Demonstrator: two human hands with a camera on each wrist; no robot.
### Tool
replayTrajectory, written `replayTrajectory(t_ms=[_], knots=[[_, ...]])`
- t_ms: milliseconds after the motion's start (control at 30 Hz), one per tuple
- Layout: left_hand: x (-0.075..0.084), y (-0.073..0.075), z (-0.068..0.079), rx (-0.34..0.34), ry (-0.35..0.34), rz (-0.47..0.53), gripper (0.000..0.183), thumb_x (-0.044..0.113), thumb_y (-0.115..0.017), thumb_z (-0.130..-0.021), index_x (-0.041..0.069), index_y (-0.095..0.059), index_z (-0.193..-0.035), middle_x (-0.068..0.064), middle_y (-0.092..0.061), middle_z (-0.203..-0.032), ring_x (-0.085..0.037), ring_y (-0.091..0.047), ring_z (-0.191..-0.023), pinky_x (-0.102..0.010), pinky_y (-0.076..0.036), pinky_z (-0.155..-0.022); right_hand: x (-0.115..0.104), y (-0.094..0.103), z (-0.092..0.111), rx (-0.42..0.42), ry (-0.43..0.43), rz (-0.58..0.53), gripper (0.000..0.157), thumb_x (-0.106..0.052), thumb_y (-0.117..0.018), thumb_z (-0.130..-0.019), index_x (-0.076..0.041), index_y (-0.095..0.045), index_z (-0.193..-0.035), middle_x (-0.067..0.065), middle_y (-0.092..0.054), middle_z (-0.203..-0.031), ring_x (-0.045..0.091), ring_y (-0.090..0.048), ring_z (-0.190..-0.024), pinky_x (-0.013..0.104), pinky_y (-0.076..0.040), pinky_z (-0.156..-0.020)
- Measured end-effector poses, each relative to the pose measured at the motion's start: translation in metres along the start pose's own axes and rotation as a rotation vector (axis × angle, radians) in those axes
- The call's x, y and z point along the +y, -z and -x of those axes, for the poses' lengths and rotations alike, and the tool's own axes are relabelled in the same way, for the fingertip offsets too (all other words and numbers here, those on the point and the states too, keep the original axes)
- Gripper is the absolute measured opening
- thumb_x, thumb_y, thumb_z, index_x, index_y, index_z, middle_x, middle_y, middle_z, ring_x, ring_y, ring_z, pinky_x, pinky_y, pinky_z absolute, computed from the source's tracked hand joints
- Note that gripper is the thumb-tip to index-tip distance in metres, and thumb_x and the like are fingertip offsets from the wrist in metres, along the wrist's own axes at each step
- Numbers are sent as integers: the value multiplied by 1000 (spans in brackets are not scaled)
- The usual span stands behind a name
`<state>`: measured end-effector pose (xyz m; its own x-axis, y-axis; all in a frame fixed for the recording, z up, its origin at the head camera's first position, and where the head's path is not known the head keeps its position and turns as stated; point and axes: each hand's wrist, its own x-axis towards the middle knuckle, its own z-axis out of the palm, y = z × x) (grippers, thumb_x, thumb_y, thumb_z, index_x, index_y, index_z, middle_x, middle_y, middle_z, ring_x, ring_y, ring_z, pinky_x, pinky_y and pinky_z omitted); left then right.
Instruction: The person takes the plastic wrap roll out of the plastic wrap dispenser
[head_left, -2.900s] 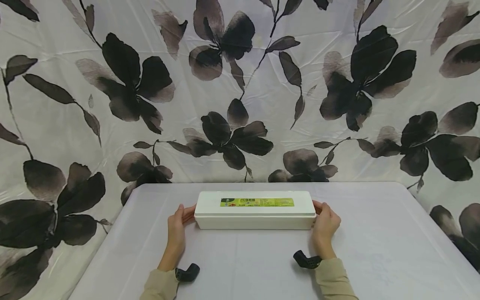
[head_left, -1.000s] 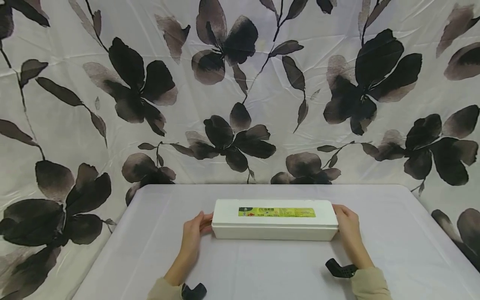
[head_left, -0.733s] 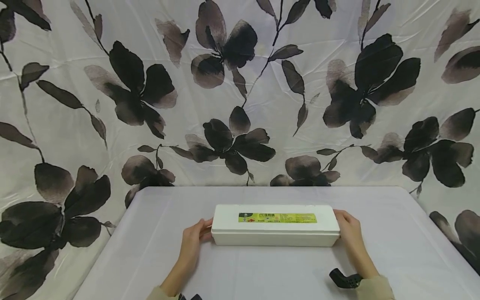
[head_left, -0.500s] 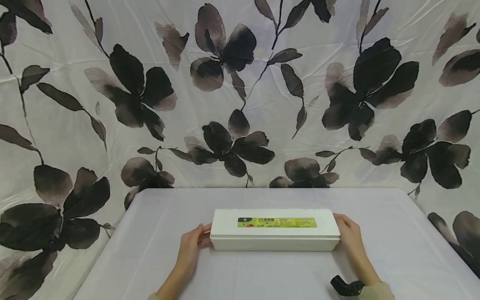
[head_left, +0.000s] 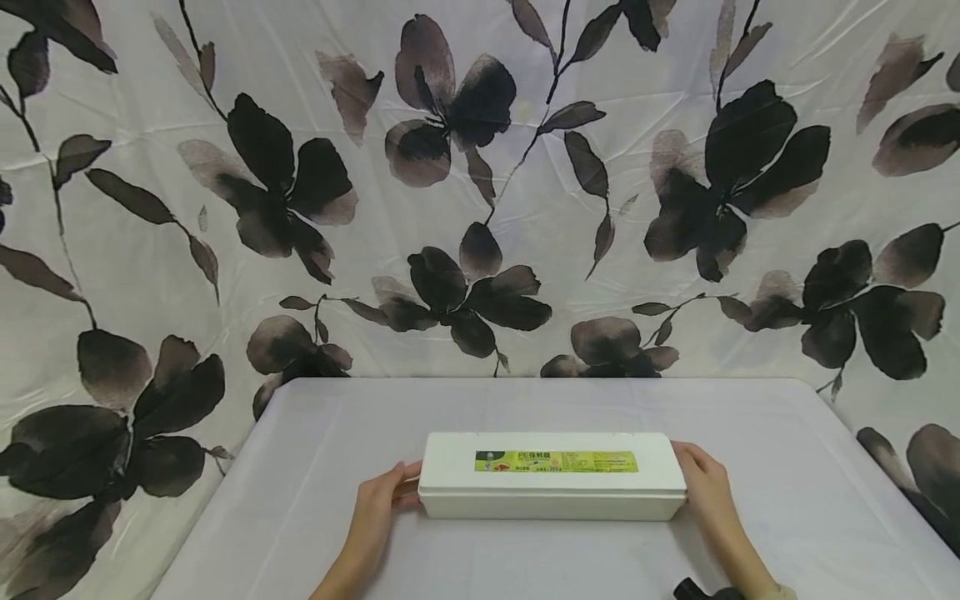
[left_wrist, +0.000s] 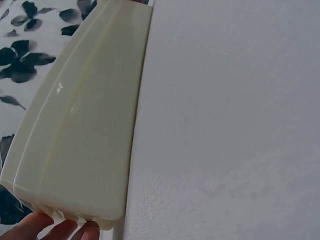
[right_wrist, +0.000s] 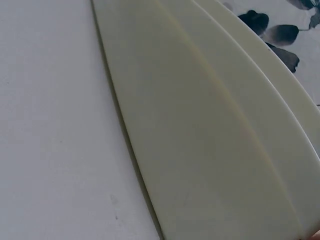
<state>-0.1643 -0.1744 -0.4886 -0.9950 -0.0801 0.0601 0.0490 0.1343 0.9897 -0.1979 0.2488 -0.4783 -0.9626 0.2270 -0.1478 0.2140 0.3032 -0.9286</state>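
Observation:
A long white cling film box (head_left: 551, 507) with its lid on lies crosswise near the middle of the table in the head view. A yellow-green label (head_left: 556, 462) runs along its top. My left hand (head_left: 373, 505) holds the left end; in the left wrist view several fingertips (left_wrist: 62, 229) bend against that end under the lid's rim. At the opposite end, my right hand (head_left: 708, 492) grips the box, its fingertips hidden behind the corner. The right wrist view is mostly filled by the box's long front side (right_wrist: 185, 135).
A white-covered table (head_left: 315, 433) carries the box, with its far edge behind it. Beyond hangs a white cloth (head_left: 570, 308) printed with dark flowers. A black wrist device (head_left: 701, 590) sits at my right wrist, partly cut off by the frame.
The box has moved to the right and closer to me, both hands staying at its ends. Over the last half second it has come nearer still. The head view has shifted slightly.

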Motion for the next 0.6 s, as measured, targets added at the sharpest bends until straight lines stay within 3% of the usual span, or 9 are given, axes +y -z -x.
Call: replayTrajectory(t_ms=[200,333,467,600], knots=[[-2,5,7,-25,-8,-38,43,23,-37,-108,-9,-63,-122,-21,-65,-124,-22,-69,-103,-29,-54,-83,2,-1,13,-10,-20,-8,54,-35,-31,-106,4,-47,-141,25,-45,-145,35,-40,-134,46,-36,-102],[-9,7,11,-93,-54,-46,39,19,-49,-104,-7,-55,-132,-21,-59,-132,-28,-61,-116,-28,-50,-92,3,-5,20,16,-35,-40,55,-35,-30,-106,4,-45,-142,25,-43,-147,36,-37,-137,48,-33,-106],[-14,6,12,-188,-113,-48,58,11,-71,-89,-2,-44,-140,-21,-47,-144,-38,-49,-130,-28,-43,-102,6,-8,22,53,-30,-89,54,-35,-29,-106,4,-47,-140,24,-45,-146,31,-39,-136,41,-34,-103],[-20,5,9,-199,-105,-94,82,11,-89,-72,8,-43,-140,-14,-44,-147,-33,-49,-131,-30,-39,-106,8,-12,23,77,-47,-121,53,-35,-29,-106,3,-49,-139,21,-47,-146,24,-42,-130,31,-36,-97]])
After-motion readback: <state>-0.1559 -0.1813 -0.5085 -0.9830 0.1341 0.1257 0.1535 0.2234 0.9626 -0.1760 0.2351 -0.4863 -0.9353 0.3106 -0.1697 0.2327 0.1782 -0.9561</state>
